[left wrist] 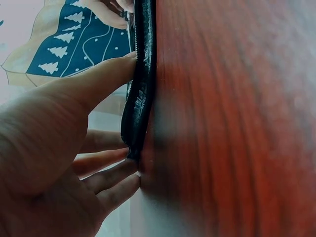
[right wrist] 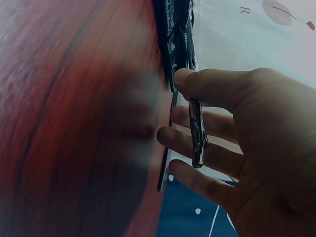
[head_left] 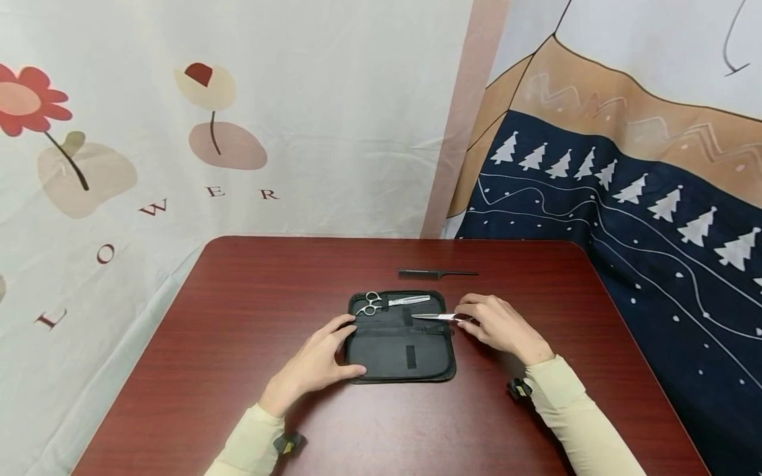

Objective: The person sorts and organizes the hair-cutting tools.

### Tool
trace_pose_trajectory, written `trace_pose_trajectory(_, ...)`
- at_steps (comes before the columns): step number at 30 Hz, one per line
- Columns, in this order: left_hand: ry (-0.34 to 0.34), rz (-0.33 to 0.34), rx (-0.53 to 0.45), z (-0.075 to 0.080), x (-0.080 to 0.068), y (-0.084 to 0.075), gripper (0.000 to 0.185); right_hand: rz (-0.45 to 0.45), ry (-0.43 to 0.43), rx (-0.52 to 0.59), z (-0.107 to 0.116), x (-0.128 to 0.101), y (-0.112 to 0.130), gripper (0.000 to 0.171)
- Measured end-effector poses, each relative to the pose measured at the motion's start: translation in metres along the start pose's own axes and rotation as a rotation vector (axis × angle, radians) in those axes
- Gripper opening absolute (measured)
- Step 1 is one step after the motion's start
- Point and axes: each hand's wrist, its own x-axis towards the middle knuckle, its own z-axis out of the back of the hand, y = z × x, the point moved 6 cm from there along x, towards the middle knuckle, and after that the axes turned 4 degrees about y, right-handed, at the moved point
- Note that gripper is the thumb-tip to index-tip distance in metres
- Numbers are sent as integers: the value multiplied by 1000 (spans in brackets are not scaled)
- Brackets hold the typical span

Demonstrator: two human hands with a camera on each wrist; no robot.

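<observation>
A black zip case [head_left: 400,344] lies open on the dark red table [head_left: 238,344]. One pair of silver scissors [head_left: 387,303] sits in its upper part, handles to the left. My left hand [head_left: 318,360] rests on the case's left edge [left wrist: 140,94], thumb and fingers straight against it. My right hand [head_left: 500,324] pinches the handle end of a second pair of scissors [head_left: 437,317], whose blades point left over the case's right side. In the right wrist view the thumb [right wrist: 212,86] presses on the metal handle [right wrist: 196,128].
A black tail comb [head_left: 434,273] lies on the table just beyond the case. Printed cloth backdrops hang behind and to the right of the table. The table's rounded far corners and right edge are close to the backdrops.
</observation>
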Motion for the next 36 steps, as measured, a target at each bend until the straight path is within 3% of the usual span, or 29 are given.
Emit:
trace_pose_trajectory(11, -2, 5, -4, 0, 0, 1, 84, 34, 23, -2, -7, 15, 8, 15)
trace_pose_trajectory(18, -9, -3, -6, 1, 1, 0, 84, 78, -12, -62, -8, 21, 15, 16)
trace_pose_trajectory(28, -3, 7, -4, 1, 1, -1, 82, 32, -27, -195, -11, 26, 18, 19)
trace_pose_trajectory(36, -2, 6, 5, 1, 1, 0, 85, 53, 20, -153, -14, 29, 21, 18)
